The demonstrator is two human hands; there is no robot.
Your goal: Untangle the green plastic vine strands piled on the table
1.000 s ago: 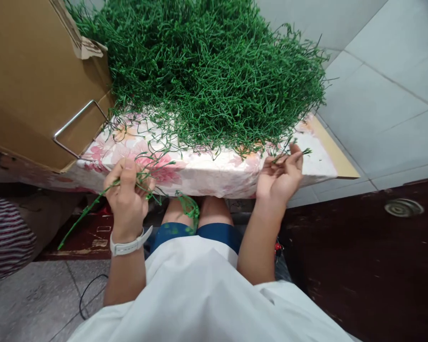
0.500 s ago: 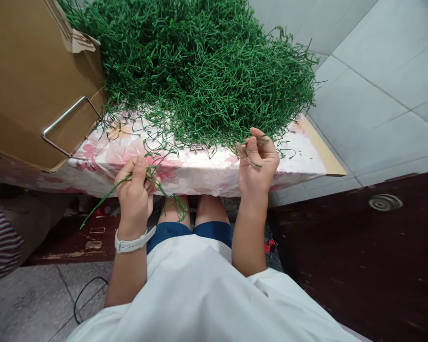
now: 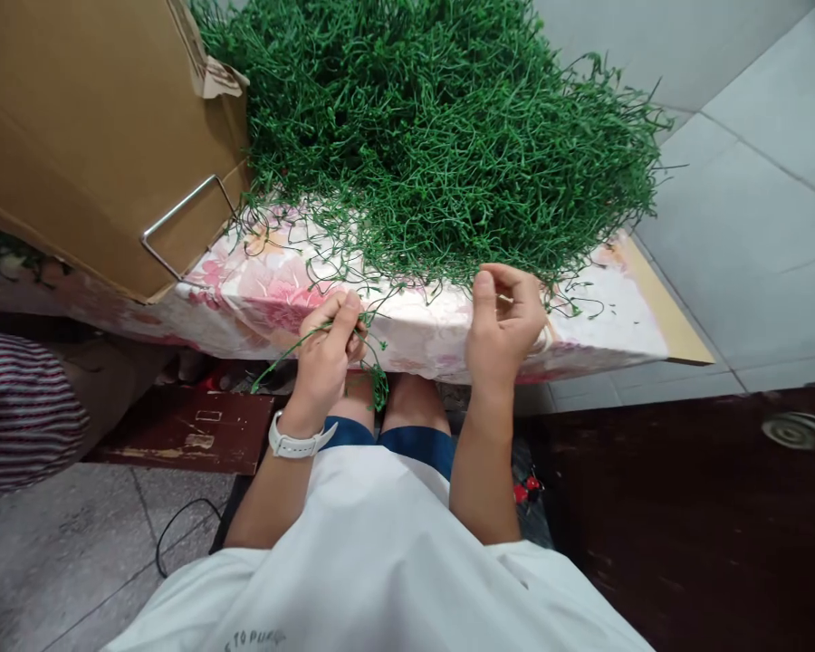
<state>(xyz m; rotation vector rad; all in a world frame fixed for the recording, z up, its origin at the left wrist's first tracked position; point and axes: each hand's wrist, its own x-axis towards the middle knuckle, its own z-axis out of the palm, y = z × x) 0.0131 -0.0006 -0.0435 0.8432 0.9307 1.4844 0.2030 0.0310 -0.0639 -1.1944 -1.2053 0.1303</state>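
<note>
Holding green stems (image 3: 378, 385) in left grip (image 3: 326, 349), right grip (image 3: 506, 317) near pile (image 3: 441, 136)

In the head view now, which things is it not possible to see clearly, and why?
In the head view:
Whether the right hand holds anything: hidden inside its own curl.
Pinched part of the green stems: covered by the left hand.
Far end of the green pile: cut off by the top edge.
Letters on the shirt: too blurred.

Heap of stems (image 3: 462, 154) on tablecloth (image 3: 421, 337), box (image 3: 101, 136) to its left — tiles (image 3: 753, 217) to its right
</note>
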